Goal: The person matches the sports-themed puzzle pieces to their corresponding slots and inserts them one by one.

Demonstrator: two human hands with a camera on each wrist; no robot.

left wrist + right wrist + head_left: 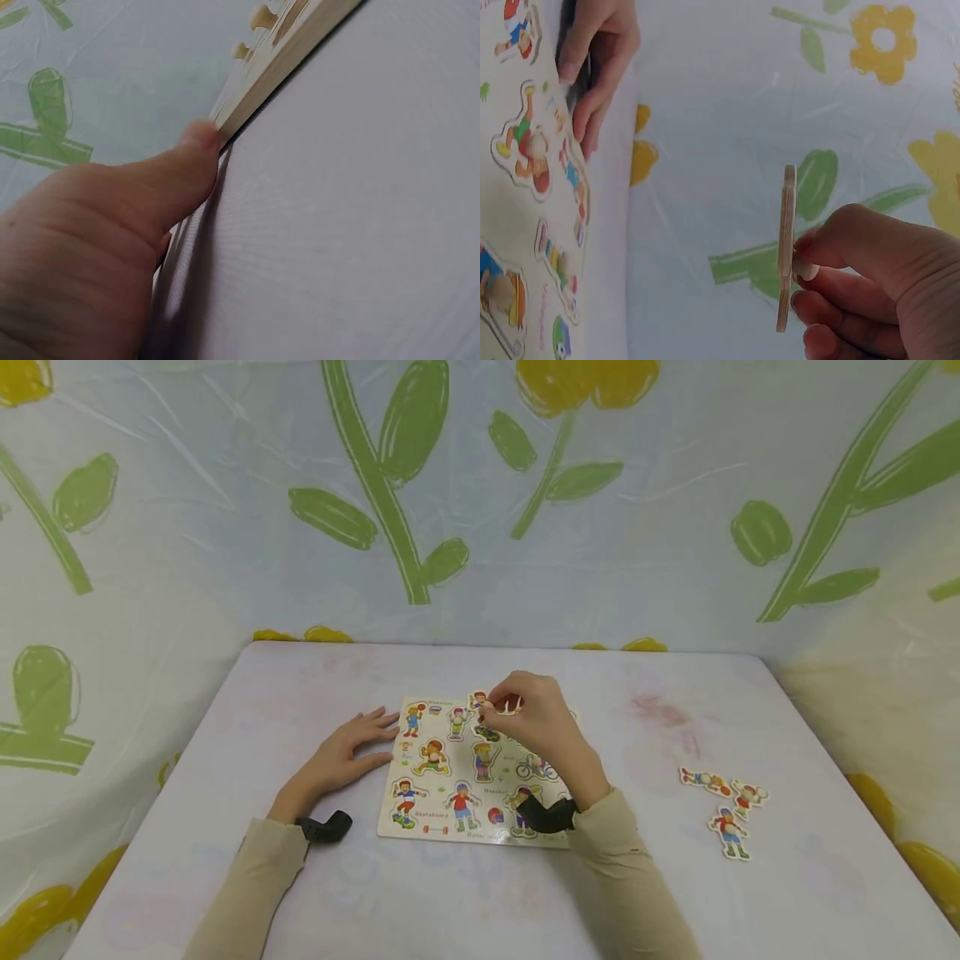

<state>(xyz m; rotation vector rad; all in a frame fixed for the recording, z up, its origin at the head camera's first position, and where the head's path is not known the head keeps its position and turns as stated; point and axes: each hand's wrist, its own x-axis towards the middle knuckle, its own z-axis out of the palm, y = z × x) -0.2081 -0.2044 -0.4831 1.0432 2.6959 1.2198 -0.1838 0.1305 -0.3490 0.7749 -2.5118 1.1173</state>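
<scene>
A wooden peg puzzle board (431, 789) with sports figures lies flat on the table, several pieces set in it. Above its far part, my right hand (543, 718) pinches a puzzle piece (477, 699) between thumb and finger. In the right wrist view this thin piece (785, 247) appears edge-on, gripped by its round knob. My left hand (341, 760) lies at the board's left side with fingers extended. The left wrist view has its thumb (199, 142) touching the board's edge (277, 75). My right hand and wrist cover part of the board's right side.
Three loose figure pieces lie close together on the table to the right: one sideways (705, 781), one red and white (748, 797), one in blue shorts (729, 833). A flower-printed sheet (637, 560) surrounds the white table (480, 902) at the back and sides.
</scene>
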